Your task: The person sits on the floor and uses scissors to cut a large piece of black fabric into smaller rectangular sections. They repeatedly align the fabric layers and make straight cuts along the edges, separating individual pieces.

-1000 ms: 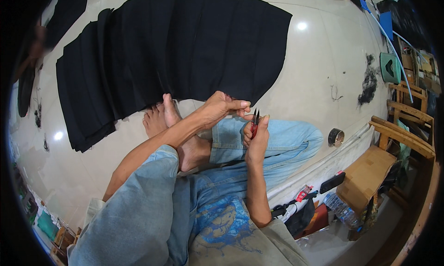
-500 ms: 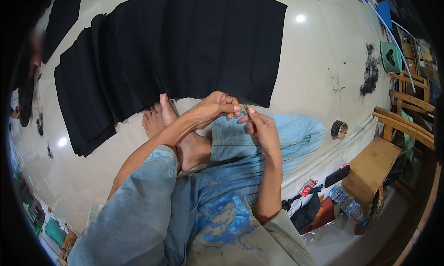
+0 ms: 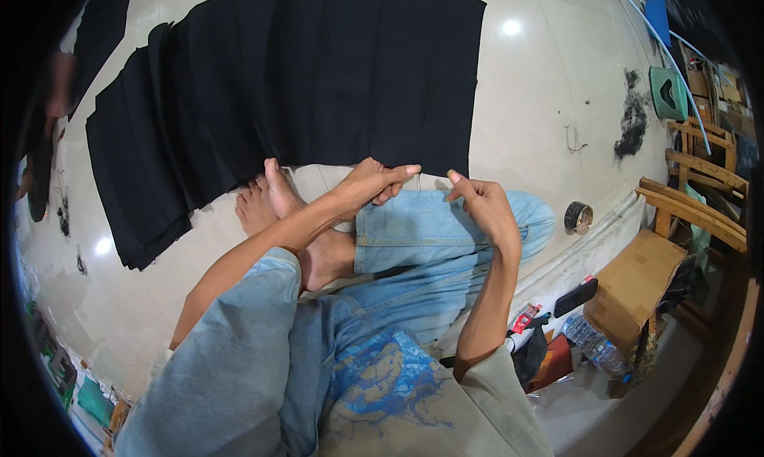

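My left hand (image 3: 370,182) is closed in a pinch at the lower edge of the black cloth pile (image 3: 318,83), thumb stretched along it, with a thin loose thread (image 3: 419,185) hanging beside the thumb. A little to the right, near the cloth's corner, my right hand (image 3: 481,206) pinches at the same edge, fingers curled; whether anything else is inside them is hidden. The cloth lies in overlapping layers on the pale tiled floor (image 3: 541,99). My bare feet (image 3: 255,206) are under its near edge, beside my jeans-clad legs (image 3: 414,234).
At the right are wooden frames (image 3: 688,214), a cardboard box (image 3: 633,282), a phone (image 3: 574,296), a plastic bottle (image 3: 597,346), a tape roll (image 3: 578,218) and a green plastic object (image 3: 667,93). Another person (image 3: 60,83), blurred, is at the far left beside dark cloth.
Red-handled snips seen in my right hand a second ago no longer show. That hand has moved right and up to the cloth edge; my left thumb now lies along that edge.
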The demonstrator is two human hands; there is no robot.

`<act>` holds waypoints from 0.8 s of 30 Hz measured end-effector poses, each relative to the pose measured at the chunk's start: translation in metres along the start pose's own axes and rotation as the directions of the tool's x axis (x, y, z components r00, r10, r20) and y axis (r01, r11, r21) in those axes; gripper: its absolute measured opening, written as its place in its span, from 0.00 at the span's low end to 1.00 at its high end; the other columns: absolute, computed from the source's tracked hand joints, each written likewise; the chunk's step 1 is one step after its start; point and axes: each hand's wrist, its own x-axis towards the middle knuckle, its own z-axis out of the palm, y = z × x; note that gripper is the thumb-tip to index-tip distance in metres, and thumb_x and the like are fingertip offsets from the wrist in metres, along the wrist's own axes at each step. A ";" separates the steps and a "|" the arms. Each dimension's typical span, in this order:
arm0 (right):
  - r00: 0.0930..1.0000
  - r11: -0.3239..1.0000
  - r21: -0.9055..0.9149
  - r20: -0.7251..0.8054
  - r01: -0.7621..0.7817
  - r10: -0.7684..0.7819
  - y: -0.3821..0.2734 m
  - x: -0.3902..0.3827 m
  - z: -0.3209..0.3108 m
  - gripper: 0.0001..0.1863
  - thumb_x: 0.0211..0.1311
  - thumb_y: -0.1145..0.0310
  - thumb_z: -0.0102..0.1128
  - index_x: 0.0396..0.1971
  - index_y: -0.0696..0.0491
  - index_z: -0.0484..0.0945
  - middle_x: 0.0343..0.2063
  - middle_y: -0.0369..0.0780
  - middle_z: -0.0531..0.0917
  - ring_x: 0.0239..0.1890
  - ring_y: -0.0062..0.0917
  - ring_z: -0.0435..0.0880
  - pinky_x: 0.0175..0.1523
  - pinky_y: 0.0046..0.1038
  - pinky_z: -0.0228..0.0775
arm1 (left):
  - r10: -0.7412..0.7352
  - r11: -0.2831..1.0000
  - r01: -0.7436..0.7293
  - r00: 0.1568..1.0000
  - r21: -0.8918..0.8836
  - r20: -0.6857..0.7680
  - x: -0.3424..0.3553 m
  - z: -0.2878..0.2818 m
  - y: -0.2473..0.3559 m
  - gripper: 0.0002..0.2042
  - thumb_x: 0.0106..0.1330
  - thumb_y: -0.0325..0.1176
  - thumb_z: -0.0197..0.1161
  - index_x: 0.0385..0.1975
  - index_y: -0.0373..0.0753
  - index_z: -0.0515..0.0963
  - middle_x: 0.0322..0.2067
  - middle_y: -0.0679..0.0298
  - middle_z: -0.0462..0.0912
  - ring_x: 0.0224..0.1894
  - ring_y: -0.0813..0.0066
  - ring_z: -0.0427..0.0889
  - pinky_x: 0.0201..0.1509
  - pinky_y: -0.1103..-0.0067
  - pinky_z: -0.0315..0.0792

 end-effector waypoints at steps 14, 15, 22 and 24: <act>0.980 0.982 -0.184 0.201 0.051 -0.014 -0.007 0.030 -0.005 0.29 0.61 0.42 0.64 0.18 0.57 0.84 0.09 0.33 0.70 0.14 0.16 0.65 0.21 0.25 0.54 | 0.028 0.999 -0.024 0.988 0.031 -0.149 0.012 0.034 -0.021 0.09 0.64 0.35 0.69 0.29 0.36 0.84 0.18 0.71 0.75 0.20 0.85 0.66 0.24 0.83 0.59; 0.976 0.980 -0.189 0.215 0.060 -0.019 -0.006 0.032 -0.006 0.29 0.62 0.43 0.64 0.18 0.56 0.84 0.08 0.33 0.70 0.13 0.16 0.65 0.21 0.25 0.53 | 0.025 0.999 -0.019 0.990 0.042 -0.141 0.010 0.034 -0.019 0.09 0.63 0.35 0.68 0.28 0.35 0.84 0.18 0.70 0.76 0.20 0.84 0.68 0.24 0.81 0.61; 0.955 0.979 -0.171 0.291 0.110 -0.057 -0.002 0.047 0.010 0.28 0.61 0.43 0.64 0.15 0.55 0.83 0.06 0.34 0.69 0.10 0.18 0.64 0.19 0.25 0.52 | 0.036 0.998 -0.027 0.990 0.065 -0.135 0.009 0.032 -0.020 0.09 0.63 0.34 0.68 0.26 0.36 0.84 0.18 0.71 0.75 0.21 0.84 0.68 0.26 0.80 0.61; 0.948 0.987 -0.134 0.315 0.090 -0.044 -0.001 0.051 0.012 0.28 0.61 0.44 0.65 0.15 0.54 0.83 0.07 0.35 0.70 0.11 0.19 0.65 0.20 0.26 0.54 | 0.032 0.997 -0.021 0.990 0.080 -0.135 0.009 0.032 -0.020 0.08 0.63 0.34 0.68 0.25 0.37 0.84 0.18 0.71 0.76 0.22 0.84 0.69 0.28 0.80 0.62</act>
